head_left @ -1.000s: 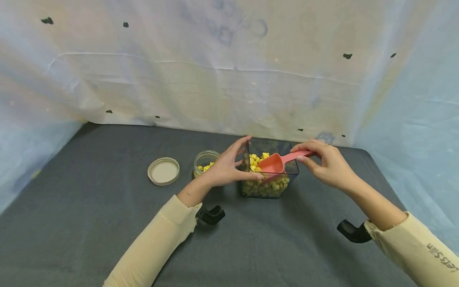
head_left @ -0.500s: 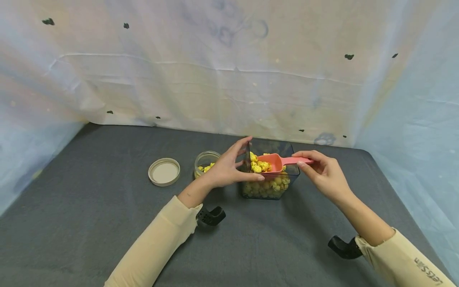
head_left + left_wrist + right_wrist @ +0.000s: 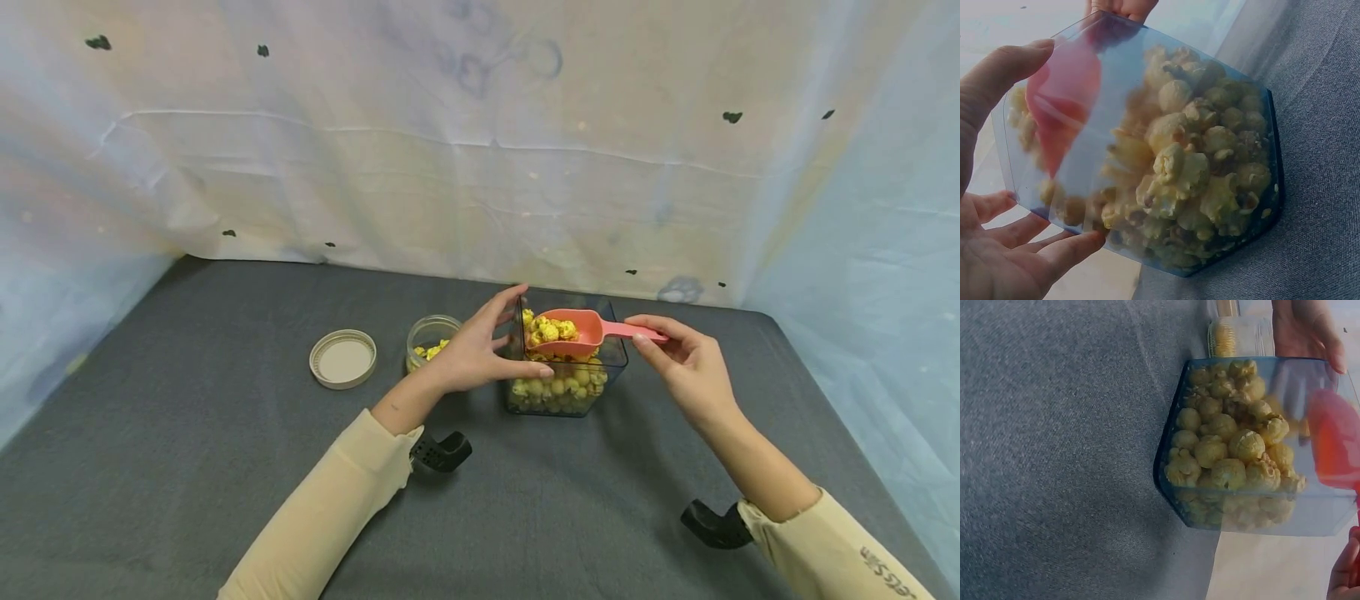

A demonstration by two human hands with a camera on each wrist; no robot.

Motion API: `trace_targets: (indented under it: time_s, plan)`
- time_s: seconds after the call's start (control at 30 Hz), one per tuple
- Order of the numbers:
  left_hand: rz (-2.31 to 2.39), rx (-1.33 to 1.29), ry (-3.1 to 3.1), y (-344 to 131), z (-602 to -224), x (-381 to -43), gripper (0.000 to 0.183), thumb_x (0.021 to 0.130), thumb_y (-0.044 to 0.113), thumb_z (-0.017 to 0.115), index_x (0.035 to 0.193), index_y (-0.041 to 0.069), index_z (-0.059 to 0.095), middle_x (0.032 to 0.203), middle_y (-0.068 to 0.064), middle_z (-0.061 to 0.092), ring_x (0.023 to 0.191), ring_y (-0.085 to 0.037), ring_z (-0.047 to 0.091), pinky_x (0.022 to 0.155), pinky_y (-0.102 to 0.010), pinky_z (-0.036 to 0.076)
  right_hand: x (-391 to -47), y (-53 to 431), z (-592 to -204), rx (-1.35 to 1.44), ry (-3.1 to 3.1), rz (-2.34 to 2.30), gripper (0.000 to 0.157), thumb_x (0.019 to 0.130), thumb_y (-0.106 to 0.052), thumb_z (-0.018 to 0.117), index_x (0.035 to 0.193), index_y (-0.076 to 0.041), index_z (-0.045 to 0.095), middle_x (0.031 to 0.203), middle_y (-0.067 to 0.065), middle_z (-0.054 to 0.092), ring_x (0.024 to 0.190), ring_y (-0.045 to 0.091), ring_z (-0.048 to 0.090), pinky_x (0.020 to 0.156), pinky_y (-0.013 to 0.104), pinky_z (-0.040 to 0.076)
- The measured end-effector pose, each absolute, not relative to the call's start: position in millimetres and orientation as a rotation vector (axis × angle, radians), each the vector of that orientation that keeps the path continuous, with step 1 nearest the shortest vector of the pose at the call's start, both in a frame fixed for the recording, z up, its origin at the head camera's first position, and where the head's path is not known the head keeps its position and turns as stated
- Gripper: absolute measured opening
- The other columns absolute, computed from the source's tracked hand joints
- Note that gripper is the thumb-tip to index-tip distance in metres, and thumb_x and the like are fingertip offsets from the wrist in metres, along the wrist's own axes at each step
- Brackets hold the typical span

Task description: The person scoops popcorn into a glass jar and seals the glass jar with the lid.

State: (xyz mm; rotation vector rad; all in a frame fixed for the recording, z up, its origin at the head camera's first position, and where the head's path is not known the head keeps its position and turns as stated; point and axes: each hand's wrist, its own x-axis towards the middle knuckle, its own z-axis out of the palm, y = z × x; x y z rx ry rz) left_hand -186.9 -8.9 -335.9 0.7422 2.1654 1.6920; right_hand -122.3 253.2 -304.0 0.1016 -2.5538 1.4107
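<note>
Pink scoop (image 3: 592, 329): here it is, just right of centre in my head view, its bowl within the upper part of the clear bin (image 3: 566, 300), and loaded, with yellow popcorn (image 3: 553, 331) piled in it!
Right hand (image 3: 690, 367): right of centre, fingers grasping, thumb and fingertips pinching the scoop's handle, which reaches out over the bin's right side; whether handle meets rim, I can't tell.
Left hand (image 3: 480, 350): at the middle of the frame, fingers spread and gripping the bin, thumb on the near wall, the others around the left side; my left wrist view shows those fingertips against the plastic.
Bin: upright on the grey worktop (image 3: 225, 467), and my right wrist view looks straight through its wall at a heap of popcorn filling the lower part, the scoop above it.
Glass jar (image 3: 427, 330): left of the bin, lidless, some popcorn inside, partly hidden from me by the left hand.
Lid (image 3: 342, 359): lying flat, left of centre, just beside the jar.
Sleeves: cream, the left one (image 3: 322, 508) at bottom centre-left, the right one (image 3: 832, 542) at lower right, bearing dark lettering.
Backdrop (image 3: 420, 183): pale printed sheet across the top of the frame.
</note>
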Motion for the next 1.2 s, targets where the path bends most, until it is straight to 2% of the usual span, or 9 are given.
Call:
trace_targets:
  time_s: [0.3, 0.67, 1.0, 1.1, 1.2]
  plan:
    - [1.691, 0.749, 2.158, -10.2, -336.2, -187.1, 0.099, 0.077, 0.022, 0.082, 0.153, 0.029, 0.018, 0.158, 0.001, 0.019, 0.145, -0.022, 0.024, 0.112, -0.045, 0.035, -122.4, 259.1, -306.8, 0.097, -2.393, 1.624, 0.021, 0.092, -0.01, 0.064, 0.113, -0.006, 0.069, 0.09, -0.015, 0.065, 0.075, -0.001, 0.057, 0.067, 0.01, 0.049]
    - [1.681, 0.753, 2.16, -10.8, -335.3, -186.6, 0.099, 0.077, 0.023, 0.082, 0.153, 0.029, 0.018, 0.158, 0.001, 0.018, 0.145, -0.023, 0.024, 0.112, -0.045, 0.035, -120.6, 259.3, -307.3, 0.107, -2.376, 1.648, 0.021, 0.092, -0.01, 0.064, 0.112, -0.006, 0.068, 0.091, -0.014, 0.065, 0.076, -0.001, 0.058, 0.069, 0.01, 0.049]
    - [1.624, 0.745, 2.22, -11.3, -333.9, -185.6, 0.101, 0.077, 0.029, 0.081, 0.154, 0.029, 0.015, 0.16, 0.002, 0.013, 0.145, -0.021, 0.024, 0.113, -0.04, 0.035, -119.2, 256.2, -303.1, 0.114, -2.296, 1.76, 0.02, 0.091, -0.011, 0.065, 0.11, -0.006, 0.069, 0.094, -0.01, 0.066, 0.078, -0.001, 0.061, 0.073, 0.009, 0.051]
    - [1.577, 0.751, 2.27, -11.6, -333.4, -185.3, 0.102, 0.077, 0.033, 0.081, 0.154, 0.03, 0.014, 0.16, 0.002, 0.014, 0.145, -0.021, 0.025, 0.114, -0.041, 0.033, -119.0, 255.7, -302.4, 0.114, -2.291, 1.766, 0.02, 0.092, -0.011, 0.065, 0.11, -0.005, 0.069, 0.094, -0.011, 0.067, 0.079, -0.001, 0.061, 0.073, 0.01, 0.051]
    - [1.517, 0.744, 2.331, -12.6, -333.1, -185.1, 0.105, 0.077, 0.039, 0.08, 0.154, 0.033, 0.01, 0.16, 0.004, 0.014, 0.145, -0.02, 0.024, 0.114, -0.048, 0.03, -120.0, 254.4, -301.6, 0.113, -2.286, 1.771, 0.02, 0.092, -0.01, 0.065, 0.111, -0.005, 0.069, 0.094, -0.01, 0.066, 0.079, 0.0, 0.061, 0.072, 0.01, 0.051]
